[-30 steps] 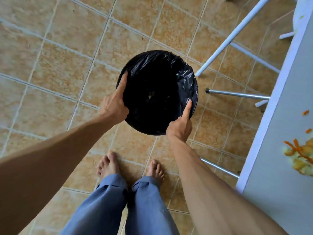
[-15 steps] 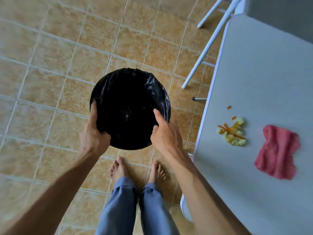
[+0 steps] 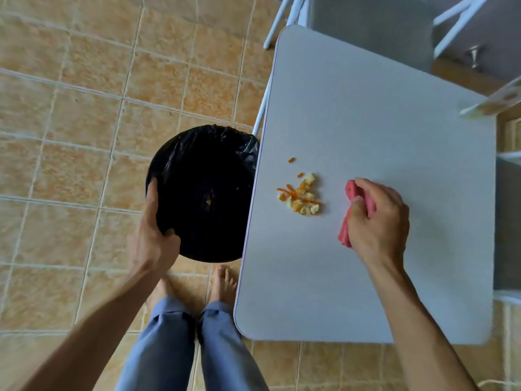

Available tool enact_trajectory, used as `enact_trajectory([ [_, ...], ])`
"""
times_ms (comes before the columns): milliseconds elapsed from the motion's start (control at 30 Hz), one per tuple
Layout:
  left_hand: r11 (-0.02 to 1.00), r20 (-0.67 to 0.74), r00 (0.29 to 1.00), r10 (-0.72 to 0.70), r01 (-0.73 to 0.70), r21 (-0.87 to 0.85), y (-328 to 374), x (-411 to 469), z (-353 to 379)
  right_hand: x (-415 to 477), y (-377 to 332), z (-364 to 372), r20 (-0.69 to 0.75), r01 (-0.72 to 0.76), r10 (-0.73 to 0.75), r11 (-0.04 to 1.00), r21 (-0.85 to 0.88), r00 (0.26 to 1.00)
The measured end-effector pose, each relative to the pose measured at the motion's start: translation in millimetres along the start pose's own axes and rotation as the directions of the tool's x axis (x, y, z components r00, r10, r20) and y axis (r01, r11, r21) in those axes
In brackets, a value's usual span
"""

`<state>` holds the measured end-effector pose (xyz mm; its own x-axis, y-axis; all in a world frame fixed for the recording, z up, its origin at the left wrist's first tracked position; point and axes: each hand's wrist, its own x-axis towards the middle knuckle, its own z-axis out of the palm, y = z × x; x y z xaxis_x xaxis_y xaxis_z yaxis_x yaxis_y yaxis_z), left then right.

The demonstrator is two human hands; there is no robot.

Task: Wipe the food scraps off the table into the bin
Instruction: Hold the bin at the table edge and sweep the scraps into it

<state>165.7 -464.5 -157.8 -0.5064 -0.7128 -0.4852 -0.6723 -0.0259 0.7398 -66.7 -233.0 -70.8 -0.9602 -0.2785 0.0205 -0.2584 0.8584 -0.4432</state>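
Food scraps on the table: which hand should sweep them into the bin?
Right hand: it grips the pink cloth beside the food scraps. Left hand holds the bin at the table edge.

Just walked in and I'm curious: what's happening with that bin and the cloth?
A person is clearing food scraps off a grey table. The left hand holds a black-lined bin against the table's edge, and the right hand grips a bunched pink cloth beside the scraps, which have not been wiped yet.
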Motion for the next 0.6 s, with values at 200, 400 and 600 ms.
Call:
enact_trajectory([
  [200, 0.998, 0.05, 0.999, -0.005, 0.002, 0.057, -2, -3, 16, -3, 64, 9, 0.028, 0.072, -0.068, 0.981, -0.183, 0.997],
  [400, 0.995, 0.067, 0.997, -0.034, 0.027, 0.094, 1, -11, 16, -3, 74, 38, -0.04, 0.088, -0.093, 0.991, -0.102, 0.995],
  [600, 0.993, 0.049, 0.998, -0.045, 0.039, 0.11, 9, -19, 24, -1, 27, 74, -0.041, 0.15, -0.148, 0.988, 0.036, 0.988],
])
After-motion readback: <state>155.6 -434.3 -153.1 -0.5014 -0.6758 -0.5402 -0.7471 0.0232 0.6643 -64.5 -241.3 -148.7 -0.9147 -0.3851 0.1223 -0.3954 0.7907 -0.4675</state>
